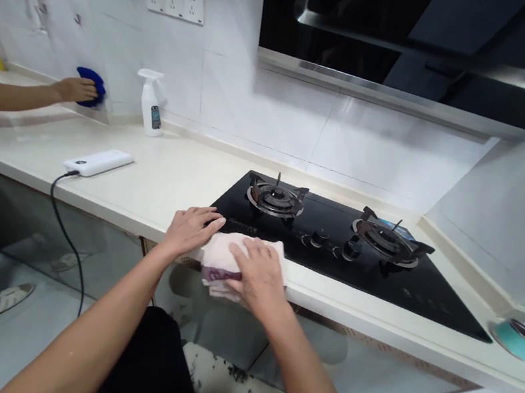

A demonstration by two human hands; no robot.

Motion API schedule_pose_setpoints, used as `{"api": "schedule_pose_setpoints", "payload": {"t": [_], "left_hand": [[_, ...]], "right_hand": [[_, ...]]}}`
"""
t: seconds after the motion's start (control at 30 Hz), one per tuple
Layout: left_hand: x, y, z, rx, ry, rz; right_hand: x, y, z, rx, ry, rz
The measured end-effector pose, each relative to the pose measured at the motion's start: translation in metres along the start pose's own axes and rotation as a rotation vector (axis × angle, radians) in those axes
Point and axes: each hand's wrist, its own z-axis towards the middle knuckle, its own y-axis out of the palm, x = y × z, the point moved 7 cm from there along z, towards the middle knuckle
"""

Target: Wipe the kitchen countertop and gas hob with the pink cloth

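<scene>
A folded pale pink cloth (221, 248) with a purple band lies over the front edge of the counter, just before the stove. My right hand (259, 276) is on top of it, fingers bent over the cloth and pressing it to the edge. To the left, my left hand (191, 230) rests flat on the counter at the near left corner of the black gas stove (307, 231), its fingers stretched out and holding nothing. Two burners with black pan supports, the left burner (276, 198) and the right burner (390, 239), stand on the stove.
A white spray bottle (151, 106) stands by the wall; a white power bank (100, 162) with a black cable lies nearer. A range hood (393, 91) overhangs the stove. Another person's hand (75, 89) holds a blue cloth (93, 85) at the left wall. Teal container (519, 340) at right.
</scene>
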Motion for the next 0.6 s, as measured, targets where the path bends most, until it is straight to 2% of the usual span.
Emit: {"api": "schedule_pose_setpoints", "payload": {"t": [0.17, 0.37, 0.47, 0.53, 0.6], "left_hand": [[0.004, -0.002, -0.002, 0.020, 0.034, 0.016], [0.004, -0.001, -0.001, 0.045, 0.038, 0.010], [0.004, -0.001, -0.001, 0.043, 0.022, 0.016], [0.004, -0.001, 0.000, 0.041, 0.009, 0.022], [0.005, -0.001, 0.000, 0.042, -0.003, 0.025]], "right_hand": [[0.079, -0.028, -0.088, 0.056, 0.115, -0.139], [0.201, -0.063, -0.217, 0.079, 0.240, -0.312], [0.256, -0.080, -0.271, 0.104, 0.322, -0.330], [0.278, -0.088, -0.295, 0.135, 0.359, -0.330], [0.285, -0.090, -0.306, 0.160, 0.394, -0.335]]}}
